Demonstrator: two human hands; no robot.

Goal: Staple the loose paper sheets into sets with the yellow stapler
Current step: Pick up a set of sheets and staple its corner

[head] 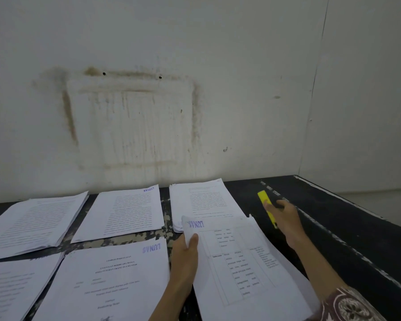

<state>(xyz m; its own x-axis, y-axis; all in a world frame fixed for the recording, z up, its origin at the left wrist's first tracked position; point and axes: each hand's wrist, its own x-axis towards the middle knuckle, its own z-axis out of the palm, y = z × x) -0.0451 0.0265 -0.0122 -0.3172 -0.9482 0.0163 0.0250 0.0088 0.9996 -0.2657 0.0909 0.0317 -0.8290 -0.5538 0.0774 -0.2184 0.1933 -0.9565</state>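
Note:
My right hand (285,218) grips the yellow stapler (265,202) at the right side of the dark table, its yellow end pointing away from me. My left hand (186,251) pinches the top left corner of a set of printed sheets (245,269) with a table and a purple "LUNAS" stamp, lifted a little off the table. The stapler is apart from that set, to its upper right.
Several more stacks of printed paper lie on the table: one front centre (116,279), one front left (14,286), three along the back (33,223) (125,212) (202,200). A stained white wall (148,112) rises directly behind. The table's right edge (357,228) has a worn white strip.

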